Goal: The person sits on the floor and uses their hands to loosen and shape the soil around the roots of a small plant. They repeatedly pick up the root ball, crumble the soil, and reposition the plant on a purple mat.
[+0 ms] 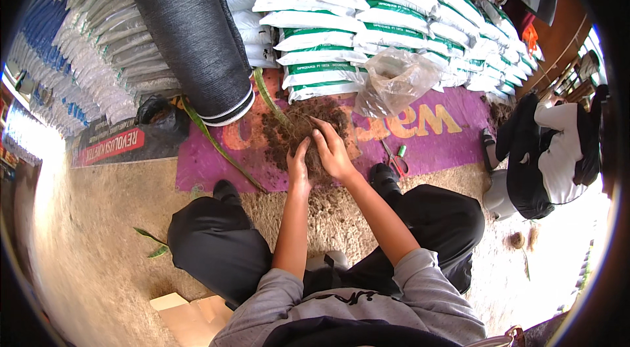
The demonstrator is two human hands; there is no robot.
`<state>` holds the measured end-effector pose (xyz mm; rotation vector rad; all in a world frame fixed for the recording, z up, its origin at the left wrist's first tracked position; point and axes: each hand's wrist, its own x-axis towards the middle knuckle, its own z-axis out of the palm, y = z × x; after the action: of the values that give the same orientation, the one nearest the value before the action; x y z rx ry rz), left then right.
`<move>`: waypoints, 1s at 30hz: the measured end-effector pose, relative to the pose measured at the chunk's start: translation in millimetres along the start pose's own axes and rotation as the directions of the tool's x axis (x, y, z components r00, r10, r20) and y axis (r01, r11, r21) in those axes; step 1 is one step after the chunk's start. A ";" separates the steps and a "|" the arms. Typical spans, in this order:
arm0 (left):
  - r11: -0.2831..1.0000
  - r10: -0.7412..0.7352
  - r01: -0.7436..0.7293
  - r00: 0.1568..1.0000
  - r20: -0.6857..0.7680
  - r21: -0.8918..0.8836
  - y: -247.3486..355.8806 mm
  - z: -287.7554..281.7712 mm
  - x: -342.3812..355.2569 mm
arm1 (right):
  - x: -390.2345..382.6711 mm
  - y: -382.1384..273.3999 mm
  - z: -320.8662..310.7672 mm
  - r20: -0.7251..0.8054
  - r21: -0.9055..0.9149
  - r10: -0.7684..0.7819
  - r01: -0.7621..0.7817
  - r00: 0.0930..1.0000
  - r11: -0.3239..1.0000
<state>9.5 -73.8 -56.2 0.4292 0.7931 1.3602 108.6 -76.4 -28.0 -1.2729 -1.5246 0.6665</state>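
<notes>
My left hand (298,164) and my right hand (329,147) cup a clump of dark soil and fibrous roots (304,129) from either side, low over a purple printed banner (249,170). A long striped leaf (269,94) rises from the clump toward the back left. Another long leaf (233,166) lies to the left on the banner. Loose soil (275,134) is scattered around my hands. To the right lie red-handled scissors (397,164) and a small green spool (401,150). A crumpled clear plastic bag (394,75) rests behind them, against the sacks.
Stacked white and green sacks (315,19), a large black mesh roll (190,39) and piled bags (98,65) line the back. A dark bag (156,121) sits left. A co-worker (558,150) crouches at the right. Cardboard (187,321) and a leafy cutting (156,243) lie on the floor at left.
</notes>
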 end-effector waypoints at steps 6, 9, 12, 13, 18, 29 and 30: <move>0.957 0.061 -0.072 0.997 0.048 0.281 -6.1 -5.0 4.8 | -3.9 6.9 -3.9 -0.151 0.125 0.230 -0.212 0.961 0.969; 0.953 0.112 -0.103 0.994 -0.017 0.285 -13.7 3.7 0.8 | -12.5 2.9 2.4 -0.171 0.331 0.405 -0.335 0.898 0.882; 0.998 -0.063 0.064 0.998 0.022 -0.013 -14.5 5.0 -6.9 | -27.6 -3.1 2.8 -0.230 0.466 0.400 -0.260 0.887 0.845; 0.998 -0.031 0.028 0.999 0.044 0.050 -20.1 1.6 -3.2 | -31.5 -6.2 5.1 -0.238 0.458 0.389 -0.250 0.890 0.853; 1.000 0.004 -0.006 0.998 0.059 0.031 -34.9 -10.3 3.5 | -40.7 -8.1 15.0 -0.381 0.355 0.248 -0.107 0.891 0.929; 0.994 -0.024 0.028 0.999 -0.038 0.108 -18.5 4.1 -8.4 | -42.6 -26.0 -10.2 -0.375 -0.336 -0.071 -0.064 0.924 0.940; 0.996 -0.020 0.020 1.000 -0.007 0.088 -21.4 -3.6 -2.6 | -43.0 -27.0 -11.5 -0.382 -0.316 -0.082 -0.047 0.921 0.948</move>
<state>21.8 -81.0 -72.8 0.4847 0.8624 1.3118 106.3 -126.7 -15.0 -1.5267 -1.3369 0.1318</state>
